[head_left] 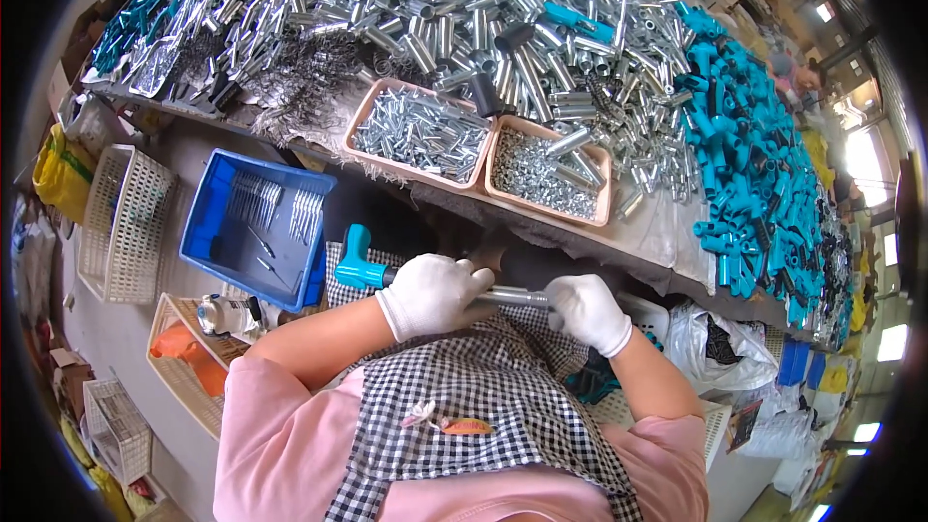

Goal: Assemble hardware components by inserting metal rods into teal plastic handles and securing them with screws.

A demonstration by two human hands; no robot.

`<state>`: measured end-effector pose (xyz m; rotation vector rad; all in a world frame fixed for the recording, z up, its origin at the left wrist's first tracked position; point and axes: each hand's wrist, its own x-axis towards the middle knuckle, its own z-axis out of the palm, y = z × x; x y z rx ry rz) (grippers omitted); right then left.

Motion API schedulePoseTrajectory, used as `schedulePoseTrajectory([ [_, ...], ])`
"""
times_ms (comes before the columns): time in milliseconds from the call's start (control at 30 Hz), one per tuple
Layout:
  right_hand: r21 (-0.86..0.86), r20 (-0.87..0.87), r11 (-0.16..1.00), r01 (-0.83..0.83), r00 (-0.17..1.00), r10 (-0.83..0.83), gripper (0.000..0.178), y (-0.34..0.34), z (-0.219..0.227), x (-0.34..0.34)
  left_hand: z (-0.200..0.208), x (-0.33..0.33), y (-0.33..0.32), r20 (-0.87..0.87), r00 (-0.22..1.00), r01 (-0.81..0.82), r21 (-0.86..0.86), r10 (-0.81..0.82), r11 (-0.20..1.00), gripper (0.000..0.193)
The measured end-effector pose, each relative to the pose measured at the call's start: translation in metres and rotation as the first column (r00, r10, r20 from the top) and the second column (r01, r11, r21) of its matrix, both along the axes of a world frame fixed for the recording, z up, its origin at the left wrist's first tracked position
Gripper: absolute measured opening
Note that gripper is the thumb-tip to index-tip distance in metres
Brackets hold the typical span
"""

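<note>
At frame centre, below the desk, the left hand wraps the teal-handled metal tube; right hand fingers pinch its end. It looks stiff, smooth, probably slippery; best gripped mid-shaft.

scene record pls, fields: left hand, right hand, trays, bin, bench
left hand: white-gloved left hand grips metal tube beside its teal handle
right hand: white-gloved right hand holds the tube's other end
trays: two pink trays of small metal parts
bin: blue bin, a few thin metal pieces inside
bench: heaped silver tubes, teal parts at right
</note>
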<state>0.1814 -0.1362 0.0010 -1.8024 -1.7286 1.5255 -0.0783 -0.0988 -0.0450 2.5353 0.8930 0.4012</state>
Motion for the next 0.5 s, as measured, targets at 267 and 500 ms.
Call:
schedulePoseTrajectory([
  [267,0.585,0.086,0.796,-0.154,0.988,0.127,0.036,-0.009,-0.011,-0.007,-0.001,0.001,0.003,0.027,1.000,-0.010,-0.001,0.010,1.000,0.037],
  [500,0.644,0.244,0.736,-0.208,0.968,0.060,0.049,-0.008,-0.003,-0.007,0.007,-0.001,0.011,-0.015,1.000,0.000,-0.006,0.000,1.000,0.037],
])
